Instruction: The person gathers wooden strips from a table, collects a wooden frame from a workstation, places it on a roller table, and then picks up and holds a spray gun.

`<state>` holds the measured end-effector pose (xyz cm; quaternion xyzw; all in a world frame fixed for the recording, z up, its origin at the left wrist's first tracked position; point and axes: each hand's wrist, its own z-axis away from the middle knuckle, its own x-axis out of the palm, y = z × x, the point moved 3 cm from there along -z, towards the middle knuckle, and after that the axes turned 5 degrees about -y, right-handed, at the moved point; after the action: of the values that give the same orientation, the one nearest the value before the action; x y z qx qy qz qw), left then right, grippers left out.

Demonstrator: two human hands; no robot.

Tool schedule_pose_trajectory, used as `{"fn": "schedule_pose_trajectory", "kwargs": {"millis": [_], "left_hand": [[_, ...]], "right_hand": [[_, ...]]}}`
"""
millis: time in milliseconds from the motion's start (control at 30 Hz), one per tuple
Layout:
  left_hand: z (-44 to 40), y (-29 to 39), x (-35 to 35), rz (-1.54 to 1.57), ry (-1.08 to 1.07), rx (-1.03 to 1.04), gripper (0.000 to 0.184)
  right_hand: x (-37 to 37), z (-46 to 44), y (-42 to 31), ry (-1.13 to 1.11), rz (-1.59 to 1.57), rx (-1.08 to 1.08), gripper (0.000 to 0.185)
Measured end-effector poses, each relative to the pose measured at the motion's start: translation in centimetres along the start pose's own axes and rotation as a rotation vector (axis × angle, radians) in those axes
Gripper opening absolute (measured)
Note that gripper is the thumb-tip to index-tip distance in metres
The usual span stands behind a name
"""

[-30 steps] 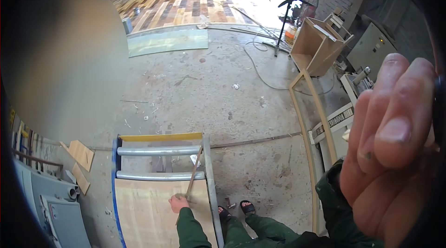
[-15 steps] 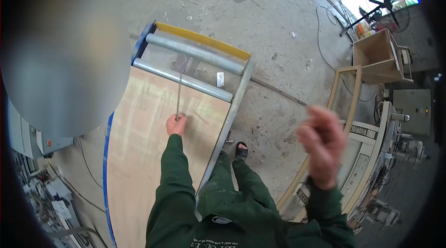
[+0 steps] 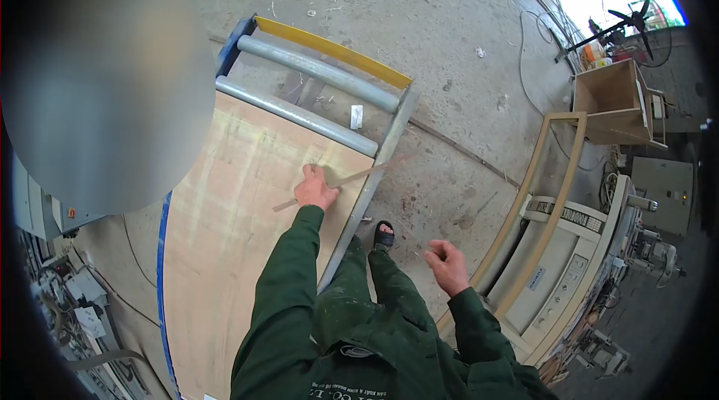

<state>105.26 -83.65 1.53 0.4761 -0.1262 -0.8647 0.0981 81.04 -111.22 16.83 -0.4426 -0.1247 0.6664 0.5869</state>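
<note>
My left hand [image 3: 316, 190] is over the pale plywood panel [image 3: 225, 265], its fingers closed round a thin, narrow wooden strip [image 3: 362, 174]. The strip slants across the panel; its right end sticks out past the metal side rail [image 3: 386, 147] and is blurred. My right hand [image 3: 449, 269] hangs apart over the floor, right of my sandalled foot [image 3: 384, 235]. Its fingers are curled in, and what they hold, if anything, is too small to name.
Beyond the panel lie two metal rollers [image 3: 318, 74] and a yellow end bar [image 3: 333, 46]. A wooden frame [image 3: 535, 168] leans on a beige machine [image 3: 562, 258] to my right. An open wooden box [image 3: 610, 104] and a fan [image 3: 636, 22] stand farther off.
The strip has swung from pointing away from me to lying slantwise, reaching right. My left hand moved slightly right and away from me. My right hand came down and left, towards my body.
</note>
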Motion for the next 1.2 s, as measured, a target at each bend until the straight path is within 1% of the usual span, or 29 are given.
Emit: {"fn": "schedule_pose_trajectory", "kwargs": {"millis": [33, 67, 133, 167, 200, 233, 267, 333, 400, 467, 567, 633, 667, 733, 767, 833, 867, 900, 967, 1000, 1067, 1100, 1133, 1167, 1200], "left_hand": [[-0.6, -0.2, -0.3, 0.055, 0.021, 0.017, 0.05], [-1.2, -0.3, -0.6, 0.053, 0.027, 0.026, 0.05], [-3.5, -1.4, -0.5, 0.209, 0.009, -0.062, 0.042], [-4.9, -2.0, 0.4, 0.17, 0.046, -0.054, 0.038], [-5.6, -2.4, 1.4, 0.137, 0.092, -0.041, 0.034], [-5.4, -1.9, 0.9, 0.159, 0.11, -0.036, 0.033], [-5.7, -2.1, 1.1, 0.176, 0.121, -0.038, 0.03], [-5.5, -1.8, 0.4, 0.267, 0.093, -0.125, 0.024], [-5.7, -1.7, 0.5, 0.231, 0.137, -0.16, 0.02], [-5.7, -1.6, 0.0, 0.242, 0.139, -0.19, 0.018], [-5.5, -1.2, -0.8, 0.3, 0.182, -0.152, 0.018], [-5.1, -1.2, -1.3, 0.339, 0.131, -0.187, 0.018], [-5.0, -1.3, -1.1, 0.343, 0.143, -0.182, 0.018], [-4.9, -1.8, -0.4, 0.509, 0.157, -0.252, 0.021], [-5.0, -1.7, -0.5, 0.516, 0.167, -0.249, 0.021], [-4.0, -1.3, -1.2, 0.439, 0.141, -0.318, 0.026], [-3.4, -1.1, -1.6, 0.436, 0.146, -0.326, 0.03], [-3.4, -1.2, -1.7, 0.446, 0.155, -0.323, 0.03], [-3.3, -1.7, -1.7, 0.336, 0.111, -0.337, 0.03], [-3.8, -2.9, -1.1, 0.387, 0.128, -0.273, 0.032], [-5.0, -6.2, 0.5, 0.485, 0.055, -0.179, 0.034], [-4.0, -7.6, 0.4, 0.531, 0.212, -0.178, 0.038], [-3.5, -9.8, 0.6, 0.393, 0.202, -0.247, 0.042], [-2.2, -11.9, 0.9, 0.329, 0.275, -0.308, 0.044], [0.2, -13.5, 0.2, 0.34, 0.306, -0.412, 0.042]], "right_hand": [[-0.6, -0.4, 0.0, 0.001, -0.004, -0.006, 0.029], [-1.5, -0.7, 0.2, 0.037, -0.079, 0.033, 0.029], [-3.0, -1.2, 0.8, 0.093, -0.228, 0.074, 0.028], [-3.7, -1.5, 1.1, 0.131, -0.238, 0.049, 0.028], [-4.4, -1.6, 2.1, 0.146, -0.18, 0.04, 0.029], [-5.1, -1.6, 2.8, 0.162, -0.123, 0.036, 0.029], [-5.7, -1.5, 3.2, 0.207, -0.134, 0.012, 0.029], [-5.9, -1.1, 4.3, 0.188, -0.12, 0.057, 0.032], [-6.2, -0.7, 4.3, 0.204, -0.111, 0.053, 0.033], [-5.9, -0.3, 5.3, 0.206, -0.094, 0.051, 0.034], [-5.7, -0.5, 6.4, 0.202, -0.083, 0.025, 0.036], [-5.8, 0.4, 5.9, 0.158, -0.087, 0.109, 0.037], [-5.7, 0.4, 5.8, 0.161, -0.088, 0.096, 0.037], [-5.7, 0.4, 5.6, 0.138, -0.053, 0.125, 0.038], [-5.8, 0.5, 5.3, 0.14, -0.051, 0.113, 0.038], [-6.0, 0.7, 4.7, 0.136, -0.016, 0.161, 0.038], [-5.8, 0.4, 5.2, 0.132, -0.039, 0.153, 0.039], [-5.6, 0.2, 5.3, 0.135, -0.033, 0.14, 0.039], [-5.2, -0.4, 5.3, 0.106, 0.012, 0.093, 0.037], [-4.7, -0.9, 5.3, 0.1, 0.022, 0.073, 0.033], [-3.0, -3.1, 5.9, -0.001, -0.01, 0.047, 0.028], [-1.8, -4.3, 3.9, -0.051, -0.037, -0.018, 0.024], [-0.8, -5.2, 2.4, -0.109, -0.003, 0.01, 0.019], [0.8, -6.8, 1.1, -0.146, -0.023, -0.051, 0.017], [2.7, -7.8, -1.3, -0.213, -0.061, 0.013, 0.017]]}}
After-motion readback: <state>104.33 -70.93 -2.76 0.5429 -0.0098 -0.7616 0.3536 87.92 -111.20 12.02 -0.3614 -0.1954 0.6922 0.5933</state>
